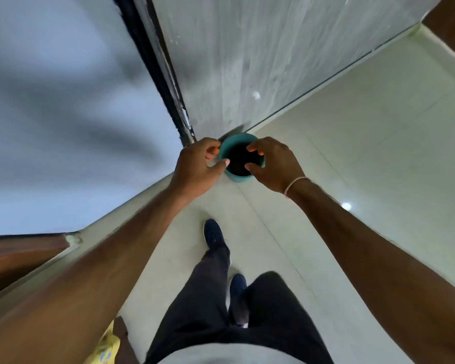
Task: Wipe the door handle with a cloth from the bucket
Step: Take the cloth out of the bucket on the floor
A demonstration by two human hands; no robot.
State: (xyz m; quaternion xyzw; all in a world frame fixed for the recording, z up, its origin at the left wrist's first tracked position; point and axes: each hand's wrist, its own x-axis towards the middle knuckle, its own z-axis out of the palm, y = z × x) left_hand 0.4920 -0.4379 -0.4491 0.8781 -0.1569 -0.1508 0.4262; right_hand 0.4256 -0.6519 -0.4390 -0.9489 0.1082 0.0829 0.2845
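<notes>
A small teal bucket (pixel 233 143) stands on the pale tiled floor at the foot of a grey door (pixel 247 61), next to the door's dark frame. Its inside looks black; no cloth can be made out in it. My left hand (pixel 197 166) hovers at the bucket's left rim, fingers curled and apart, holding nothing. My right hand (pixel 272 164), a thin band on its wrist, hovers over the right rim with fingers spread and empty. No door handle is in view.
A blue-grey wall (pixel 63 114) fills the left side. A brown wooden edge (pixel 19 253) sits at lower left. My legs in dark trousers and blue shoes (pixel 214 235) stand on the floor just behind the bucket. Glossy floor tiles (pixel 365 140) stretch to the right.
</notes>
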